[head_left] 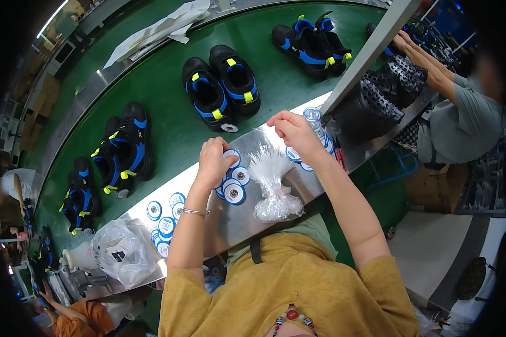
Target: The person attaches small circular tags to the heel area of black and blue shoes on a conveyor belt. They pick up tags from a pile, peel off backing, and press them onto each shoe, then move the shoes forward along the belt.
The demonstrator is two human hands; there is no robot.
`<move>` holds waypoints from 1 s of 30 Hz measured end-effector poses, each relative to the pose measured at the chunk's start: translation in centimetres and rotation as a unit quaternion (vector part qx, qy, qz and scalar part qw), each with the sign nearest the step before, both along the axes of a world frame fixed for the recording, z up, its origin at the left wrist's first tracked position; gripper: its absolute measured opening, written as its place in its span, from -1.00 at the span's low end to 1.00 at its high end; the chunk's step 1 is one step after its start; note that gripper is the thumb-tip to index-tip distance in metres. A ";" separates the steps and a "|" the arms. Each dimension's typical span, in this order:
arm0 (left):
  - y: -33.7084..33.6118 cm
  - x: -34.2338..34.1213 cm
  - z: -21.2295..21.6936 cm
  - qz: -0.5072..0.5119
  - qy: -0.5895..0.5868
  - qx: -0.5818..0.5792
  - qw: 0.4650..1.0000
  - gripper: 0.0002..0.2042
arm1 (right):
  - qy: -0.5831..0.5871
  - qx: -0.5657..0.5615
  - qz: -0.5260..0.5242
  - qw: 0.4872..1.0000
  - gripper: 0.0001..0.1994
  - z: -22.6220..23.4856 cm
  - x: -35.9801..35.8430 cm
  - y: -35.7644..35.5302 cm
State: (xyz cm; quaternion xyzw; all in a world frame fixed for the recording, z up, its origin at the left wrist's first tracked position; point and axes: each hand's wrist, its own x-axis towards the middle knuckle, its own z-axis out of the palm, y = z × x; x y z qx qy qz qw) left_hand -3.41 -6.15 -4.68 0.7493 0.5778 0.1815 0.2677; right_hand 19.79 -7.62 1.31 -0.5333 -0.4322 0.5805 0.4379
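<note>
My left hand [212, 161] is bent over a pile of round blue-and-white tags [234, 192], its thumb and fingers closed on the edge of one tag [232, 157]. My right hand [294, 133] hovers above the metal ledge with thumb and forefinger pinched; anything between them is too small to make out. Between my arms stands a bundle of clear plastic tag fasteners [271, 185], tied at its middle. Just beyond my hands sits a pair of black-and-blue shoes [222, 84] with yellow heel loops. A round tag [229, 128] hangs at the heel of one.
More shoe pairs stand on the green belt [163, 106], left [126, 143] and right [309, 48]. More tags [164, 226] lie by my left forearm, beside a clear plastic bag [123, 253]. Red-handled scissors [340, 154] lie right, near a grey post [371, 53]. Co-workers sit on both sides.
</note>
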 end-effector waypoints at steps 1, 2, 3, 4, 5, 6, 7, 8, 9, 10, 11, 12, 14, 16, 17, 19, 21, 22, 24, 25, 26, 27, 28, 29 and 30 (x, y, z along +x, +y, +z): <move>0.3 0.4 0.3 -0.001 -0.012 -0.018 1.000 -0.70 | -0.003 -0.001 0.009 1.000 -0.81 0.0 0.1 0.1; 0.6 0.7 0.6 0.010 -0.031 -0.048 0.998 -0.71 | -0.005 -0.001 0.018 1.000 -0.81 0.1 0.1 0.2; 0.9 0.9 0.9 0.022 -0.050 -0.077 0.996 -0.71 | -0.006 -0.001 0.028 1.000 -0.80 0.1 0.0 0.3; 1.1 1.0 1.1 0.033 -0.068 -0.106 0.991 -0.72 | -0.012 0.003 0.042 0.999 -0.79 0.0 0.1 0.3; 1.3 0.9 1.0 0.032 -0.074 -0.105 0.991 -0.75 | -0.017 0.007 0.056 0.998 -0.78 -0.1 0.1 0.4; 1.5 0.8 0.7 0.029 -0.081 -0.104 0.991 -0.77 | -0.023 0.011 0.069 0.997 -0.76 -0.3 0.1 0.5; 1.6 0.7 0.6 0.026 -0.088 -0.103 0.991 -0.80 | -0.031 0.013 0.077 0.996 -0.74 -0.7 0.2 0.6; 1.7 0.7 0.7 0.031 -0.097 -0.109 0.989 -0.81 | -0.038 0.015 0.086 0.995 -0.73 -1.3 0.3 0.7; 1.8 0.8 0.8 0.037 -0.108 -0.114 0.987 -0.82 | -0.047 0.017 0.094 0.994 -0.71 -1.8 0.3 0.9; 1.9 0.8 0.9 0.042 -0.118 -0.119 0.985 -0.83 | -0.042 0.017 0.098 0.994 -0.71 -2.0 0.3 0.8; 2.0 0.8 0.8 0.043 -0.131 -0.121 0.983 -0.84 | -0.038 0.017 0.102 0.994 -0.72 -2.2 0.2 0.7; 1.9 0.8 0.7 0.044 -0.145 -0.123 0.981 -0.84 | -0.033 0.017 0.106 0.994 -0.73 -2.4 0.2 0.6; 1.8 0.6 0.5 0.044 -0.153 -0.108 0.981 -0.86 | -0.051 0.003 0.115 0.992 -0.77 -2.5 0.0 0.6; 1.7 0.7 0.4 0.041 -0.143 -0.072 0.986 -0.87 | -0.059 -0.018 0.126 0.990 -0.82 -2.5 0.2 0.7; 1.8 0.7 0.4 0.046 -0.150 -0.084 0.984 -0.87 | -0.059 -0.031 0.134 0.989 -0.84 -2.5 0.4 0.8; 1.8 0.5 0.8 0.057 -0.163 -0.108 0.979 -0.88 | -0.062 -0.040 0.147 0.986 -0.87 -2.5 0.3 0.9; 1.7 0.7 1.5 0.064 -0.182 -0.133 0.972 -0.89 | -0.069 -0.030 0.155 0.985 -0.87 -2.6 -0.1 0.8; 1.8 0.8 1.7 0.067 -0.191 -0.145 0.969 -0.89 | -0.060 -0.005 0.150 0.987 -0.88 -3.2 -0.4 0.9; 1.8 0.9 1.3 0.059 -0.187 -0.149 0.969 -0.90 | -0.041 0.046 0.140 0.988 -0.87 -4.8 -1.0 0.9; 1.8 0.9 1.2 0.056 -0.185 -0.152 0.969 -0.90 | -0.049 0.046 0.138 0.988 -0.86 -4.9 -1.1 0.9; 1.7 0.9 1.2 0.057 -0.188 -0.139 0.971 -0.90 | -0.058 0.046 0.135 0.988 -0.86 -4.9 -1.2 0.9; 1.7 1.0 1.2 0.058 -0.191 -0.127 0.972 -0.90 | -0.067 0.046 0.132 0.988 -0.85 -4.8 -1.3 0.9; 1.6 1.0 1.2 0.059 -0.194 -0.115 0.973 -0.90 | -0.080 0.046 0.133 0.987 -0.85 -4.6 -1.2 0.9; 1.5 1.1 1.4 0.057 -0.188 -0.106 0.975 -0.90 | -0.093 0.046 0.134 0.986 -0.86 -4.3 -1.2 0.9; 1.5 1.2 1.9 0.054 -0.183 -0.097 0.977 -0.91 | -0.106 0.047 0.134 0.984 -0.86 -4.1 -1.1 1.0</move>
